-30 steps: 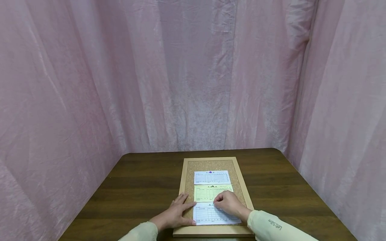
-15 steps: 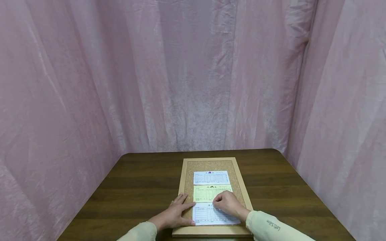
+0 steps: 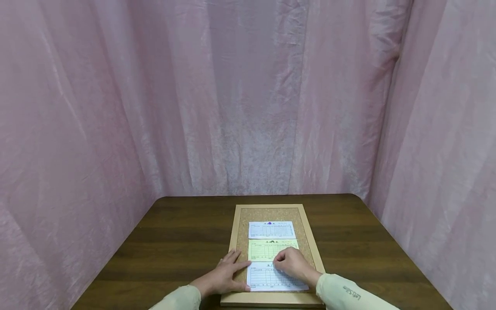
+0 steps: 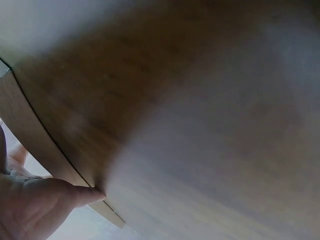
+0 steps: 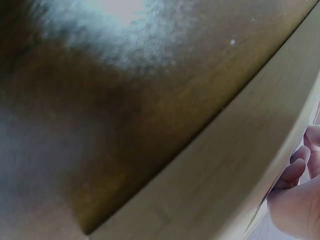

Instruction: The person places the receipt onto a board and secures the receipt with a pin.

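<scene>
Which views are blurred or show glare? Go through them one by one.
Head view: sharp and evenly lit, cork board and both hands clear. Left wrist view: table smeared, out of focus. Right wrist view: soft blur, with a bright glare patch on the wood.

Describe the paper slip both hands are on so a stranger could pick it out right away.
On the dark wooden table lies a wood-framed cork board bearing three printed slips in a column. It is the white slip nearest the person, under the left hand and right hand; the yellow-green slip lies just beyond it.
</scene>
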{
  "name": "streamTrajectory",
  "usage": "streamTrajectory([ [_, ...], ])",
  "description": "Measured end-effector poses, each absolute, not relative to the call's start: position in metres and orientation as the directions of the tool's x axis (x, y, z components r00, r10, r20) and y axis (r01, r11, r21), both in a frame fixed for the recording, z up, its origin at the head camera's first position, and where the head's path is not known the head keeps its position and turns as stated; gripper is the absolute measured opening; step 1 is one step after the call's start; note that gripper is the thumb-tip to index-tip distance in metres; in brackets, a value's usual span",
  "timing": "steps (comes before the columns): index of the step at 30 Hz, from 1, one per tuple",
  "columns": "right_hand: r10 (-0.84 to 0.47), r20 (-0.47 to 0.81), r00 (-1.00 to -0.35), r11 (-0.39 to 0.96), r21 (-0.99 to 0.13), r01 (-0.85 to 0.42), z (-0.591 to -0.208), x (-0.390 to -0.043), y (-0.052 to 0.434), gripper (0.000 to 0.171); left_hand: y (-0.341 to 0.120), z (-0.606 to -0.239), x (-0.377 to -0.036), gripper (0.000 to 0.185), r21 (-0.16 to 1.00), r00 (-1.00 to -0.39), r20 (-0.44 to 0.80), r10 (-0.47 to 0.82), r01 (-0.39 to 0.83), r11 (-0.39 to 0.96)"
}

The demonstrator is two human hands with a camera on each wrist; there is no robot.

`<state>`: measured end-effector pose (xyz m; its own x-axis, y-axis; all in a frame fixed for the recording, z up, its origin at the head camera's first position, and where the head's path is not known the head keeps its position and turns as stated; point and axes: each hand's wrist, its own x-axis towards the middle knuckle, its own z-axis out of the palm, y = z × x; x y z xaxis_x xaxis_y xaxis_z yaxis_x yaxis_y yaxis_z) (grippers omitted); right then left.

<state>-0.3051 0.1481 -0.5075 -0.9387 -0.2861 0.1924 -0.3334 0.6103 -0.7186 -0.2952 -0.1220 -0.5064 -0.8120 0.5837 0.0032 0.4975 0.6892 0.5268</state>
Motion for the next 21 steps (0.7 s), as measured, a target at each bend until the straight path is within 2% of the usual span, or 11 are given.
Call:
streamTrajectory([
  [13,-0.323,0.210,-0.923,0.604,-0.705,-0.372,-0.511,-0.303,0.152,0.009,-0.128,-0.508,-0.297,0.078,0.543,-0.795,-0.047,0.605,0.488,0.684],
  [21,-0.339,0.203,-0.919,0.567,-0.735,-0.371,-0.510,-0.303,0.152,0.006,-0.143,-0.492,-0.298,0.078,0.565,-0.765,-0.085,0.638,0.491,0.663],
])
